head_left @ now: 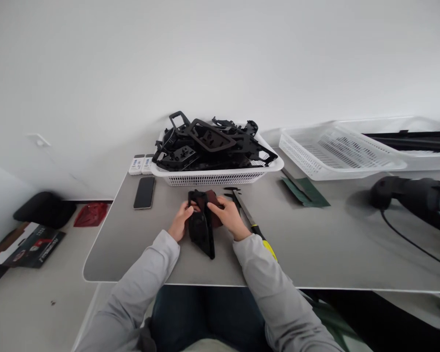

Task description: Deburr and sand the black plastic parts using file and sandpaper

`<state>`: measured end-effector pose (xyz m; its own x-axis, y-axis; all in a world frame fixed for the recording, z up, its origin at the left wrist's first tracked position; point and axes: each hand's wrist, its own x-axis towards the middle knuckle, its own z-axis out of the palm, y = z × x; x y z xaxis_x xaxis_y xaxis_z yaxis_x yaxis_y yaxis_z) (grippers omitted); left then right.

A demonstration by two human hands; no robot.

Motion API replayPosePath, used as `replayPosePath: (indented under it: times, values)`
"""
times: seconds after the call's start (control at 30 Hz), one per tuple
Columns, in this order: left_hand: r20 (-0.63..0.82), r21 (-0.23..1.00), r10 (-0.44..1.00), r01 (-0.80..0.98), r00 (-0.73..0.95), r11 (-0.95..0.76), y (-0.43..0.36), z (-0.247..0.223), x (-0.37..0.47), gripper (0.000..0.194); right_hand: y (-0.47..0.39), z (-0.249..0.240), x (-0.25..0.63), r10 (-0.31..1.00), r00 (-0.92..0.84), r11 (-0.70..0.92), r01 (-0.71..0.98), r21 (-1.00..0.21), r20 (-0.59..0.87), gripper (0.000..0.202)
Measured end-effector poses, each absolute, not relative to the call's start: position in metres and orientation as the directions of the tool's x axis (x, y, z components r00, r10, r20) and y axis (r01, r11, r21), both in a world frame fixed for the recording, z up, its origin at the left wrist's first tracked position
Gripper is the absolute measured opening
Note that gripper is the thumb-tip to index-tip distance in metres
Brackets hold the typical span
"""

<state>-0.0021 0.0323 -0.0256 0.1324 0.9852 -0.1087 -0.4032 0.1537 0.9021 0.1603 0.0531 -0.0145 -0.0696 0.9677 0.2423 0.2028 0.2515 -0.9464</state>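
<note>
A black plastic part point(201, 227), with a pointed lower end, is held just above the table near its front edge. My left hand point(181, 220) grips its left side, fingers closed and thumb on top. My right hand point(227, 214) pinches a reddish-brown sheet point(215, 221), which looks like sandpaper, against the part's right side. Some of the right fingers are hidden behind the sheet. Just right of that hand lies a long flat tool with a black and yellow handle point(265, 243), partly covered by my right sleeve.
Behind the hands, a white basket point(216, 178) is heaped with black plastic parts point(212, 139). A phone point(144, 192) and two small white boxes point(141, 165) sit left of it. To the right are dark green sheets point(305, 191), more white baskets point(337, 154) and a corded black power tool point(413, 195).
</note>
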Motion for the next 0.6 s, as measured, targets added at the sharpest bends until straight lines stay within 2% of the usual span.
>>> replayPosePath:
  times: [0.1,0.17,0.23,0.37,0.5,0.6]
  values:
    - [-0.054,0.952,0.998,-0.305,-0.034,0.041,0.036,-0.02,-0.007,0.052,0.049,-0.014,0.155,0.953,-0.171,0.286,0.225,-0.932,0.251,0.026]
    - [-0.038,0.975,0.996,-0.22,-0.086,0.018,0.04,-0.017,-0.012,0.046,0.047,-0.014,0.151,0.949,-0.202,0.286,0.235,-0.929,0.241,0.025]
    - [-0.076,0.979,0.994,-0.197,-0.082,0.059,0.044,-0.015,-0.016,0.035,0.045,-0.015,0.147,0.951,-0.21,0.275,0.252,-0.928,0.225,0.026]
    - [-0.22,0.938,0.975,-0.281,-0.026,0.204,0.046,-0.013,-0.019,0.024,0.045,-0.021,0.144,0.961,-0.187,0.257,0.316,-0.913,0.206,0.028]
    - [-0.24,0.944,0.971,-0.233,0.005,0.234,0.044,-0.012,-0.017,0.032,0.046,-0.024,0.145,0.979,-0.088,0.203,0.358,-0.911,0.184,0.022]
    - [-0.279,0.948,0.96,-0.16,0.008,0.276,0.044,-0.014,-0.016,0.042,0.047,-0.024,0.147,0.991,-0.022,0.133,0.305,-0.943,0.132,0.02]
